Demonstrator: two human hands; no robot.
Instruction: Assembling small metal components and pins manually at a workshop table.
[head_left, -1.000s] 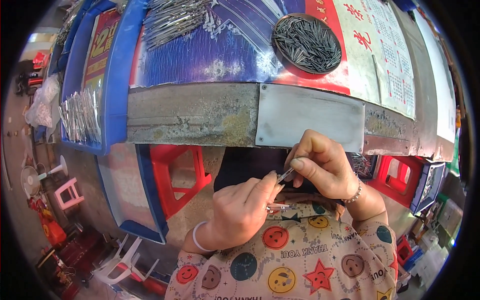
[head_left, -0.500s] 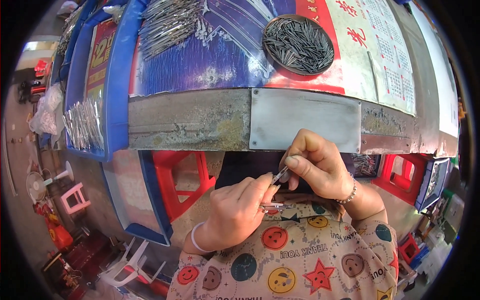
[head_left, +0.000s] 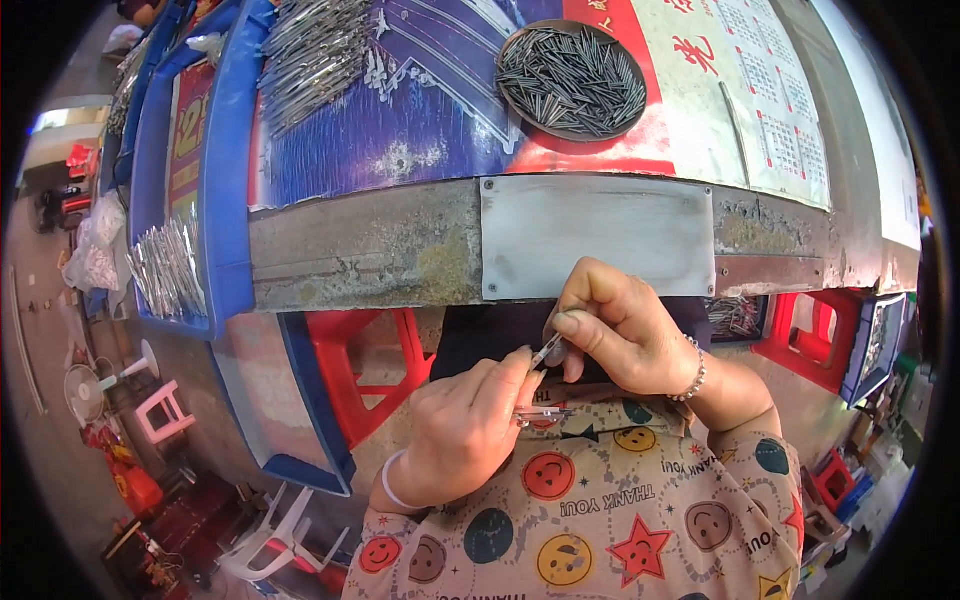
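The left hand (head_left: pixel 462 415) and right hand (head_left: pixel 630 335) nearly meet, both clamped on a thin silver metal piece (head_left: pixel 546 350) between them. Other slim silver metal strips (head_left: pixel 545 412) jut from the left hand's grasp. Beyond the hands, the worn grey bench (head_left: pixel 365 255) carries a round brown dish (head_left: pixel 522 116) of dark metal pins (head_left: pixel 575 80).
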